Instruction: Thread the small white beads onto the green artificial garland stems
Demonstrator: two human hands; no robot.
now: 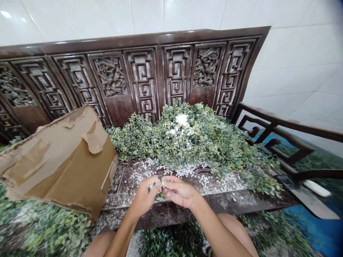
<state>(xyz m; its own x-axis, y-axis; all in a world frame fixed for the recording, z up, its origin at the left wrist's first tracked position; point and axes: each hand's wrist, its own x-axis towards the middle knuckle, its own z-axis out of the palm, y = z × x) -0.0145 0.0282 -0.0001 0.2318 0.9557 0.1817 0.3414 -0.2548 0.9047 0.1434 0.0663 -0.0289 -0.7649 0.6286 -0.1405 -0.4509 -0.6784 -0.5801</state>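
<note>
Just above the bench's front edge, my left hand (147,195) is closed on a small green leafy sprig (159,196), whose leaves show between and below the fingers. My right hand (178,191) meets it fingertip to fingertip, thumb and forefinger pinched at the sprig's top. A tiny white speck shows there, but the fingers hide what exactly the right hand grips. Behind both hands, small white round bits (210,181) lie scattered over the dark wooden seat (158,213). A large heap of green leafy sprigs (166,146) rises beyond, with a clump of white bits (182,120) on top.
A torn cardboard piece (80,175) leans at left beside a bent metal wire (118,182). The carved bench back (158,82) and armrest (289,125) bound the seat. At right lie a flat metal blade (312,202) and a white object (317,188). More greenery (171,241) sits below.
</note>
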